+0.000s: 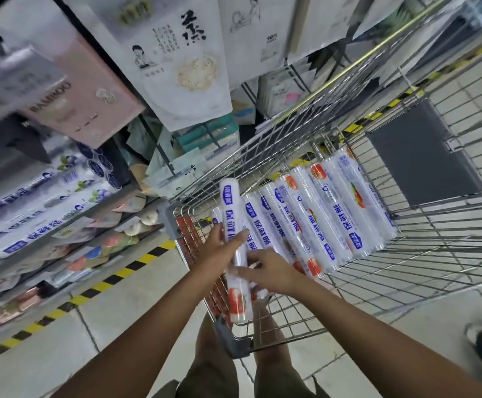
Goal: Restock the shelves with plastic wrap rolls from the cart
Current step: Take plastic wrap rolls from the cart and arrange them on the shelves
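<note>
While most of the stock lies in the silver wire-mesh cart (pixel 449 254), one white cylindrical plastic wrap roll with blue lettering and a red-printed end (pixel 230 208) is held above the cart's near corner, close to upright. The left hand (pixel 219 251) grips its middle, thumb across the front. The right hand (pixel 271 272) pinches it lower down, thumb over the film and fingers tucked behind. A row of matching rolls (pixel 334 214) lies side by side on the cart floor, each touching the next. At left, the grey store shelf (pixel 104 209) already carries similar blue-and-white wrap packs (pixel 47 196), blurred in this view. By this evidence restocking is under way but far from finished: the held roll is not yet on the shelf, and the whole cart row awaits transfer.
</note>
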